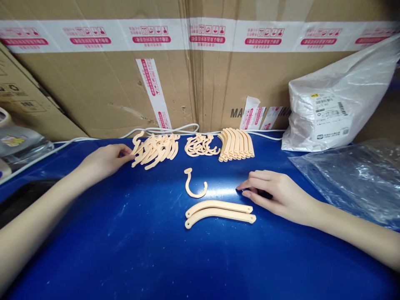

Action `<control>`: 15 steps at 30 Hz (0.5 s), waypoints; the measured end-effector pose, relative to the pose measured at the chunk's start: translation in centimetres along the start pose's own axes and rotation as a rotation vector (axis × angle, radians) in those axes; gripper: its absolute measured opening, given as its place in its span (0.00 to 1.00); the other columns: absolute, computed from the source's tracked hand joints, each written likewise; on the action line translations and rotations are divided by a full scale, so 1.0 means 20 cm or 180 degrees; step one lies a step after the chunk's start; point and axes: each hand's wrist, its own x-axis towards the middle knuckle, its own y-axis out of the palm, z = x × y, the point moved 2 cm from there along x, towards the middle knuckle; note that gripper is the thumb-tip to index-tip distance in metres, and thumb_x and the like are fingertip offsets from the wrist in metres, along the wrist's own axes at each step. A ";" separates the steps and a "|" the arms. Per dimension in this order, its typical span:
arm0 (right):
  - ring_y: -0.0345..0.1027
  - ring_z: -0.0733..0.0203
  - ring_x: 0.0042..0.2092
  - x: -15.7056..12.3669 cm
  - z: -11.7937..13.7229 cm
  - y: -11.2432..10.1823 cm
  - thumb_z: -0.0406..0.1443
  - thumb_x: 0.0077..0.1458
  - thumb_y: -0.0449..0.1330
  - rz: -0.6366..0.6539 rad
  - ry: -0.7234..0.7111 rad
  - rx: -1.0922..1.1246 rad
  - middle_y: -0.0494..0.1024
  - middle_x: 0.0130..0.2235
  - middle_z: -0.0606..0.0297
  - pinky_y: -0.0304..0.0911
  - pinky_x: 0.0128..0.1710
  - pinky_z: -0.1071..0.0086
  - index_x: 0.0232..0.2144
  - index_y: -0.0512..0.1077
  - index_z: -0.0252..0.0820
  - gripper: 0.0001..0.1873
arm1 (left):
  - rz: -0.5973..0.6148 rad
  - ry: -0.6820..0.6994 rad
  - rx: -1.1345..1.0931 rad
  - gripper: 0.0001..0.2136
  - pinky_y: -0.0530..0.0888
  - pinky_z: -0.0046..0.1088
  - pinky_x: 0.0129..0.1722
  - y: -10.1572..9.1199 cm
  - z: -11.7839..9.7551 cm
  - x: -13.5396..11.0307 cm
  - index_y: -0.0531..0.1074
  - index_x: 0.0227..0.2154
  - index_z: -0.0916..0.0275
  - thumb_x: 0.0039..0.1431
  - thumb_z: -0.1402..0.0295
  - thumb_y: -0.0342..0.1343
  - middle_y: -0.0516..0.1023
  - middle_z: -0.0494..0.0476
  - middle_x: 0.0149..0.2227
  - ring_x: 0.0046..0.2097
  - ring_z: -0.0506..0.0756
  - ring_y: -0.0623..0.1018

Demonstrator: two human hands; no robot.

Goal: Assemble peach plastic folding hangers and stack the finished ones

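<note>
My left hand [106, 159] reaches to the left end of a pile of peach plastic pieces [155, 150], its fingertips pinching one piece there. My right hand [275, 193] rests palm down on the blue table [131, 246], fingers stretched toward the left, holding nothing. Just left of it lie a single peach hook [194, 186] and two curved peach arms [218, 212] side by side. Behind them sit a small heap of hooks [201, 146] and a neat stack of curved arms [236, 144].
Large taped cardboard boxes [193, 66] stand along the table's back edge, with a white cable [175, 131] running at their foot. A white plastic bag [337, 104] and a clear bag [353, 179] lie at the right. A grey object [18, 141] sits far left.
</note>
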 end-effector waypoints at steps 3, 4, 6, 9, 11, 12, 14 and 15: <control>0.66 0.63 0.34 0.00 0.00 0.00 0.37 0.64 0.50 0.0022 0.0006 -0.0005 0.73 0.33 0.65 0.59 0.35 0.70 0.41 0.73 0.43 0.12 | -0.0007 -0.0038 -0.0023 0.15 0.65 0.31 0.38 -0.01 -0.01 -0.01 0.70 0.39 0.64 0.60 0.58 0.45 0.76 0.62 0.40 0.40 0.60 0.74; 0.66 0.63 0.34 0.00 0.00 0.00 0.37 0.64 0.50 0.0016 0.0003 -0.0007 0.73 0.33 0.65 0.60 0.35 0.70 0.42 0.73 0.43 0.12 | -0.0012 -0.0047 -0.0029 0.15 0.65 0.31 0.38 -0.01 -0.02 -0.02 0.70 0.38 0.64 0.60 0.58 0.45 0.76 0.63 0.40 0.40 0.60 0.74; 0.66 0.63 0.34 0.00 0.00 0.00 0.37 0.64 0.50 0.0004 0.0001 -0.0007 0.73 0.33 0.65 0.60 0.35 0.70 0.42 0.73 0.43 0.12 | -0.0023 -0.0067 -0.0035 0.15 0.65 0.31 0.37 -0.02 -0.03 -0.03 0.70 0.38 0.64 0.60 0.58 0.45 0.76 0.62 0.40 0.40 0.59 0.74; 0.67 0.63 0.34 0.00 0.00 0.00 0.37 0.64 0.50 -0.0001 -0.0002 -0.0013 0.73 0.33 0.65 0.60 0.35 0.70 0.42 0.73 0.43 0.12 | -0.0053 -0.0095 -0.0038 0.15 0.64 0.30 0.36 -0.03 -0.04 -0.04 0.70 0.37 0.64 0.60 0.58 0.46 0.77 0.61 0.38 0.39 0.59 0.74; 0.67 0.63 0.34 0.00 0.00 0.00 0.36 0.64 0.50 -0.0013 -0.0017 -0.0019 0.73 0.33 0.65 0.60 0.35 0.70 0.41 0.73 0.43 0.12 | -0.0094 -0.0115 -0.0037 0.15 0.64 0.29 0.36 -0.04 -0.05 -0.04 0.70 0.37 0.64 0.60 0.58 0.46 0.77 0.60 0.38 0.38 0.58 0.74; 0.67 0.63 0.34 0.00 0.00 0.00 0.36 0.64 0.50 -0.0023 -0.0028 -0.0025 0.73 0.33 0.65 0.60 0.35 0.70 0.41 0.73 0.43 0.12 | -0.0123 -0.0127 -0.0038 0.15 0.64 0.28 0.35 -0.04 -0.04 -0.04 0.70 0.37 0.64 0.60 0.58 0.46 0.77 0.59 0.37 0.38 0.58 0.74; 0.67 0.63 0.34 0.00 0.00 0.00 0.36 0.64 0.51 -0.0033 -0.0037 -0.0035 0.74 0.33 0.65 0.60 0.35 0.70 0.41 0.73 0.43 0.12 | -0.0189 -0.0159 -0.0038 0.16 0.63 0.27 0.33 -0.04 -0.04 -0.03 0.70 0.38 0.63 0.60 0.56 0.47 0.76 0.58 0.36 0.36 0.57 0.73; 0.67 0.63 0.34 0.00 0.00 0.00 0.36 0.64 0.51 -0.0032 -0.0035 -0.0036 0.74 0.33 0.65 0.60 0.34 0.70 0.41 0.73 0.43 0.11 | -0.0221 -0.0176 -0.0037 0.17 0.62 0.27 0.32 -0.04 -0.04 -0.03 0.71 0.38 0.63 0.60 0.55 0.47 0.76 0.58 0.35 0.35 0.57 0.73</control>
